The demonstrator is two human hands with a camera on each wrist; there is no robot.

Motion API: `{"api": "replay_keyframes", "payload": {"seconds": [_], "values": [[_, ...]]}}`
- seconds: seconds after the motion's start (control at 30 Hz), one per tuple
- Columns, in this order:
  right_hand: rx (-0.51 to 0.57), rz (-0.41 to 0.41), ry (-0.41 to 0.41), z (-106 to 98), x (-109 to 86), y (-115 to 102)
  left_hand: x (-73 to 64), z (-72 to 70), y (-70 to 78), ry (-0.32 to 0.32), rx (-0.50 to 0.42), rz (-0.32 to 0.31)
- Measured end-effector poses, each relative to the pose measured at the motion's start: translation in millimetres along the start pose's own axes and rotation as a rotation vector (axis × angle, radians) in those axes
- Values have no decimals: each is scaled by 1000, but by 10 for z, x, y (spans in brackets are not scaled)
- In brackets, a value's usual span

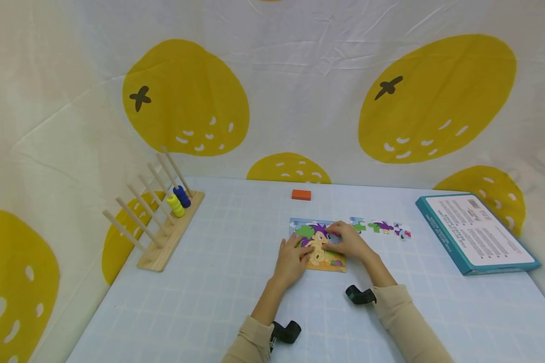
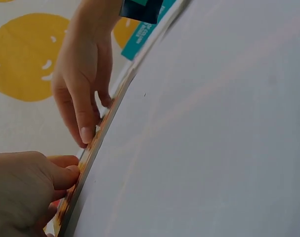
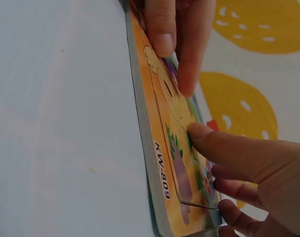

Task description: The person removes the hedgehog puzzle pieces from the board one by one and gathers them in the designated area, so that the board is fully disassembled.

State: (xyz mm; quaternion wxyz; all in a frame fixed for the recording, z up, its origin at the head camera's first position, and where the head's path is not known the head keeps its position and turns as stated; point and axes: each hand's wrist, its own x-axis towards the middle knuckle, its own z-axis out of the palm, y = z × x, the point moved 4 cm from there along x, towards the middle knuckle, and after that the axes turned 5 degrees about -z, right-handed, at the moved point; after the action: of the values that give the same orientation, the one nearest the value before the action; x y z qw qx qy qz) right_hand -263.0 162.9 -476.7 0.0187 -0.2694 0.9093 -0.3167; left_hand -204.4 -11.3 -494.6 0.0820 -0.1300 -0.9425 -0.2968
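A jigsaw puzzle (image 1: 318,258) with a cartoon pony on a thin board lies flat on the table. My left hand (image 1: 290,261) touches its left side, thumb and fingertips resting on the picture. At the right side, my right hand (image 1: 350,241) has its thumb on the picture and its other fingers towards the far right edge, as the right wrist view shows. Seams between fitted pieces show near a purple pineapple picture (image 3: 178,170). Several loose puzzle pieces (image 1: 381,226) lie right of the board, beyond the right hand.
A wooden peg rack (image 1: 172,247) with yellow rings (image 1: 175,206) and blue rings (image 1: 181,196) stands at left. An orange block (image 1: 302,195) lies behind the puzzle. A teal-edged box (image 1: 479,234) sits at right. A patterned curtain (image 1: 300,101) hangs behind the table.
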Motion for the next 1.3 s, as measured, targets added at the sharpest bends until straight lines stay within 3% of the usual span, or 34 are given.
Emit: {"api": "replay_keyframes", "payload": {"seconds": [0.17, 0.3, 0.6, 0.73, 1.07, 1.3], "values": [[-10, 43, -15, 2, -15, -20, 11, 29, 52, -48, 34, 27], [17, 67, 4, -8, -11, 0, 17, 33, 80, -46, 73, 41], [42, 156, -3, -40, -23, 21, 17, 47, 121, -103, 150, 1], [50, 159, -32, -49, -50, 29, 4, 58, 144, -123, 184, -11], [44, 108, -127, -57, -18, 32, -24, 76, 160, -51, 145, -14], [94, 134, -107, -72, -3, 38, -29, 97, 176, 5, 138, -27]]}}
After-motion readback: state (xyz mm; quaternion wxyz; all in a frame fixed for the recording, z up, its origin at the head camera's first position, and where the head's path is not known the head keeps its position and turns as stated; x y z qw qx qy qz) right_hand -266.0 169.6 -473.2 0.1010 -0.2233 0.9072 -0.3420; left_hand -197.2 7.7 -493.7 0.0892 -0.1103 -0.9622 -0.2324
